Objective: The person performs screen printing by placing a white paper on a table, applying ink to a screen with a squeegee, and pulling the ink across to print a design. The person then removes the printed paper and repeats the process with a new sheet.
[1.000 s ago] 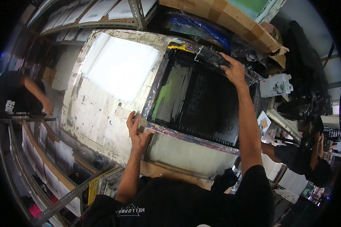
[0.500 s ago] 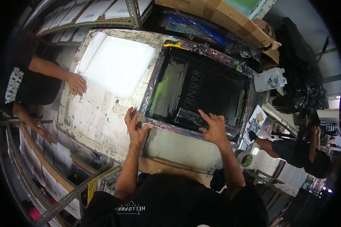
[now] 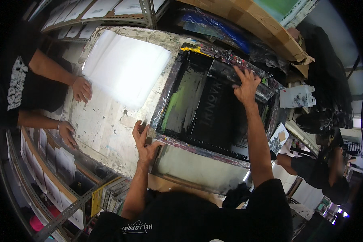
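A screen printing frame (image 3: 201,147), its rim smeared with dried ink, lies tilted on the worktable. Black ink covers much of its mesh, where pale lettering shows. My right hand (image 3: 247,86) grips a wide squeegee (image 3: 222,70) inside the frame, along its far side. At the near left corner, my left hand (image 3: 144,144) holds the rim between spread thumb and fingers. A pale flat surface (image 3: 197,165) shows under the frame's near edge. Left of the frame lie white sheets (image 3: 125,70), some loosely overlapping.
Across the table's left end, a co-worker's hands (image 3: 82,89) rest near its edge. Racks of printed sheets (image 3: 64,161) stand at the lower left and upper left. A stained white jug (image 3: 296,97) sits right of the frame. Cardboard (image 3: 266,28) lies behind; another person (image 3: 324,173) is at right.
My right hand has moved the squeegee from the frame's near side to its far side. My left hand keeps its place. The co-worker's nearer hand has come up onto the table edge.
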Available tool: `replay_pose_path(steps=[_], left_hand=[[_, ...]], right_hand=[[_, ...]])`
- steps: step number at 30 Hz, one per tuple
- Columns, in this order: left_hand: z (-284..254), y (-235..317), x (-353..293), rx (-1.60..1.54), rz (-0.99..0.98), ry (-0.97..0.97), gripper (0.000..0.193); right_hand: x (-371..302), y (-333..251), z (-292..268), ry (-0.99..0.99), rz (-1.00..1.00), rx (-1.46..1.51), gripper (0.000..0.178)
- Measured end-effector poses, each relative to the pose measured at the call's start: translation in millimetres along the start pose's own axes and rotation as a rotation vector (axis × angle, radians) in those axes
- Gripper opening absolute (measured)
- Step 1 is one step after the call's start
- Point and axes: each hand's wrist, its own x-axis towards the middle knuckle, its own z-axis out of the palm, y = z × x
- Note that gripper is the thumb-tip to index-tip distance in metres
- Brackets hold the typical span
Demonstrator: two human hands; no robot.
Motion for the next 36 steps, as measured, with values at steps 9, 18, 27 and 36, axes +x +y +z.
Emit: replay_pose_path(steps=[9,18,27,36], left_hand=[[3,0,-3,-0.114,-0.071,0.028,0.092],[4,3,-2,-0.138,-0.068,0.035,0.090],[3,12,-3,-0.246,-0.134,0.051,0.088],[-13,103,68,-0.299,0.081,0.276,0.066]], right_hand=[[44,35,4,-0.050,0.000,0.147,0.063],[49,20,-35,-0.040,0.137,0.398,0.065],[-24,-13,-94,-0.087,0.306,0.775,0.070],[-107,-132,-211,-0.158,0.005,0.167,0.068]])
